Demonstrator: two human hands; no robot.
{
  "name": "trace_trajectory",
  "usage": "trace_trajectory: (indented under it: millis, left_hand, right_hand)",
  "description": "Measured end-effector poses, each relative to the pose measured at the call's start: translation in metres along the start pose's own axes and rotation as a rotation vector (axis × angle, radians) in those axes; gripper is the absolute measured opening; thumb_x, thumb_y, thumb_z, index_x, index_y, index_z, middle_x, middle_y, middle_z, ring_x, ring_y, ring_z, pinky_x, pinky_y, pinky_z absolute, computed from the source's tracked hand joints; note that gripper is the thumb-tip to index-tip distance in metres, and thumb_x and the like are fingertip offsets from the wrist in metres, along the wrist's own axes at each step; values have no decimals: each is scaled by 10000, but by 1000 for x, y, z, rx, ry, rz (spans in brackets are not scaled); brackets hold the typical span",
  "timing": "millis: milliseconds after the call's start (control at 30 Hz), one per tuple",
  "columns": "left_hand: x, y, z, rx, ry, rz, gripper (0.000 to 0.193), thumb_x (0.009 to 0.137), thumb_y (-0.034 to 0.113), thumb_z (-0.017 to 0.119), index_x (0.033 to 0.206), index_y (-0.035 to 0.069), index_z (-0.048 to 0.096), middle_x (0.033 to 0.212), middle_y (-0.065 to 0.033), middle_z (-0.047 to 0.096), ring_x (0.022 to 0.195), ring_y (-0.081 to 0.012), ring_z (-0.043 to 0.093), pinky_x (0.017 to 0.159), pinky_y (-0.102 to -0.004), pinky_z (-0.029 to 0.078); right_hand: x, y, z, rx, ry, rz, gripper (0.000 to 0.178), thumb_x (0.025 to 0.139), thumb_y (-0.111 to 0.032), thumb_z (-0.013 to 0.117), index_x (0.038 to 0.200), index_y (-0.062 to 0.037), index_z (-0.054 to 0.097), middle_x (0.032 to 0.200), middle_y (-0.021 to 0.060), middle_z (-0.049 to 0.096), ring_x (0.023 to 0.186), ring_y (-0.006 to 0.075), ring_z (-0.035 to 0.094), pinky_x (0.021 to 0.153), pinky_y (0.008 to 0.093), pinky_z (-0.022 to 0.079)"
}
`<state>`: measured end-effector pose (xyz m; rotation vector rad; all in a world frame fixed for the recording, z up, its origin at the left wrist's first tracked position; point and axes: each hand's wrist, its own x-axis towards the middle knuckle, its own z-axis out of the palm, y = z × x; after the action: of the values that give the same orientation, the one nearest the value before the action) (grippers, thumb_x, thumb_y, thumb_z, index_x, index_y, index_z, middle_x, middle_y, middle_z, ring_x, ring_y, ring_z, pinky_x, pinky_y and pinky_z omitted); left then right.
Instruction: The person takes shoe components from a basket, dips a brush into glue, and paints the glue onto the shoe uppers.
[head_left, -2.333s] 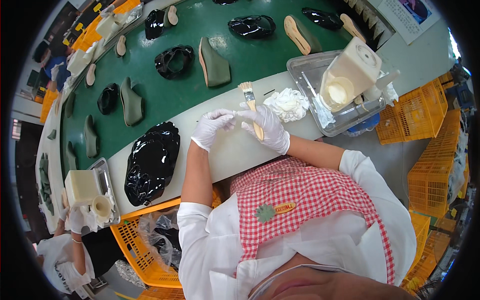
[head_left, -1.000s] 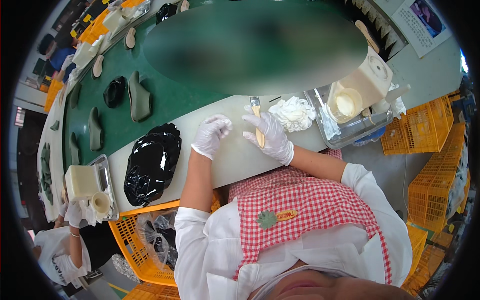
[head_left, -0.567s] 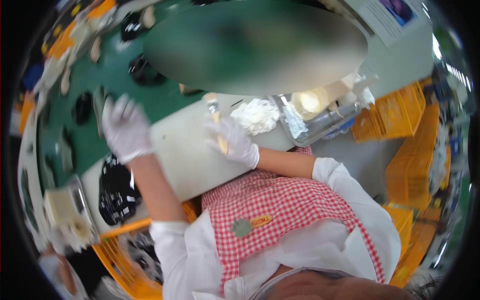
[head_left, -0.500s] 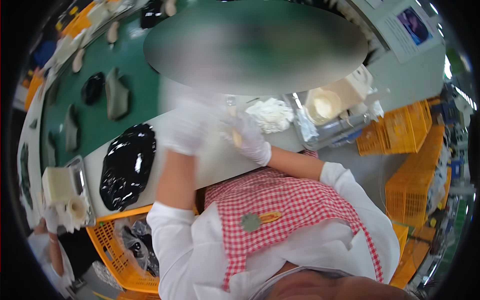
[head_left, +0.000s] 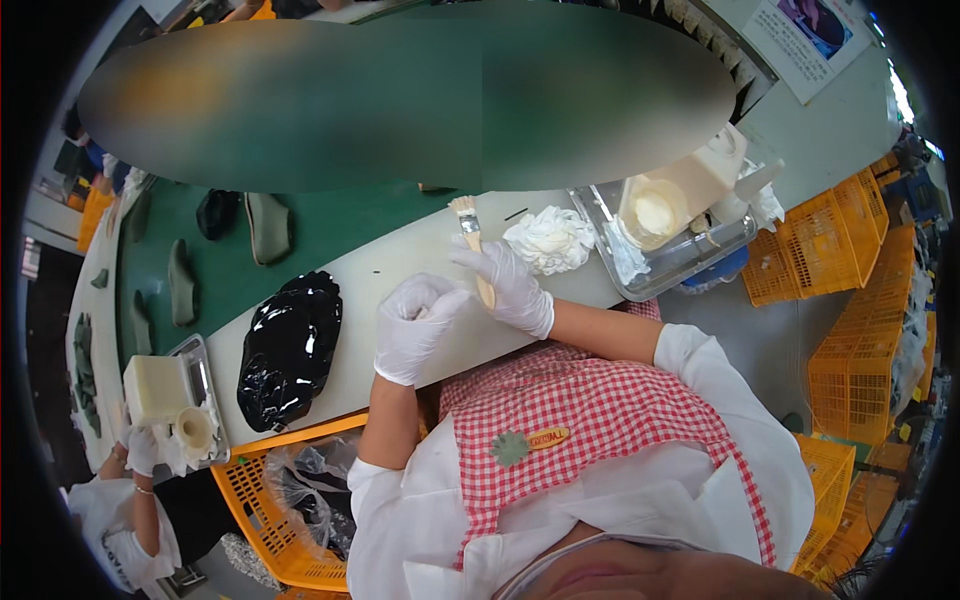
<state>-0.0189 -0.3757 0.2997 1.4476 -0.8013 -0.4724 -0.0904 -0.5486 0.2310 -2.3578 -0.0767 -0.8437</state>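
Note:
My right hand (head_left: 512, 285), in a white glove, is closed around the wooden handle of a paintbrush (head_left: 468, 225), with its pale bristles pointing away from me. Just left of it, my left hand (head_left: 415, 325), also gloved, is curled over the pale worktop (head_left: 395, 262). The inside of that fist is hidden, so I cannot make out whether anything is in it. A crumpled white cloth (head_left: 550, 240) lies beyond my right hand. To the left of my left hand rests a glossy black sheet-like bundle (head_left: 290, 350).
Right: a clear tray (head_left: 632, 285) with a cream tub (head_left: 655, 215). Grey-green moulded pieces (head_left: 268, 228) and a black piece (head_left: 216, 213) lie on the green surface (head_left: 225, 285). Yellow crates (head_left: 815, 240) stand right; another (head_left: 262, 515) is below left. A co-worker's gloved hand (head_left: 142, 450) is far left.
My left hand has drawn back toward me from over the far side of the worktop and is curled. The paintbrush stays in my right hand. The whole view has shifted slightly.

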Motion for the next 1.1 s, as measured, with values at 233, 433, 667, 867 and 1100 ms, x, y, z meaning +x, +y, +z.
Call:
trace_trajectory:
  millis: [233, 433, 667, 867, 1100]
  left_hand:
    - [-53, 0, -68, 532, 617, -8, 124, 834, 11, 721, 957, 22, 712, 955, -59, 693, 865, -119, 628, 832, -265, 500]
    - [-128, 37, -154, 438, 1284, -157, 56, 842, -3, 676, 786, -5, 672, 730, -31, 633, 689, -85, 566, 630, -221, 460]
    - [-121, 21, -135, 492, 911, -140, 619, 769, -153, 525, 1358, 31, 482, 1390, -110, 515, 1210, -225, 541, 999, -323, 442]
    - [-69, -14, -41, 425, 459, -13, 145, 816, 6, 710, 937, 63, 655, 1046, -77, 663, 1067, -222, 615, 954, -352, 465]
    - [-70, -55, 28, 752, 104, -74, 349, 793, 217, 741, 551, 51, 551, 699, -162, 609, 819, -336, 636, 747, -395, 501]
  right_hand:
    - [0, 11, -50, 272, 72, 191, 355, 886, -129, 678, 1214, -41, 575, 1184, 144, 616, 953, 222, 601, 819, 372, 490]
    - [70, -30, -244, 31, 970, 35, 253, 1011, -137, 429, 1141, 4, 595, 1209, 175, 626, 988, 213, 613, 946, 362, 461]
    - [4, -20, -232, -38, 832, 47, 242, 1016, -112, 449, 1190, 20, 553, 1227, 183, 603, 1028, 213, 597, 895, 332, 479]
    - [-32, -19, -136, 2, 188, 128, 290, 926, -79, 602, 1209, -26, 568, 1253, 193, 589, 1077, 265, 595, 892, 368, 479]
    - [-52, -10, -88, -15, -9, -107, 423, 816, -92, 708, 1216, -89, 571, 1182, 209, 609, 980, 386, 606, 821, 424, 493]
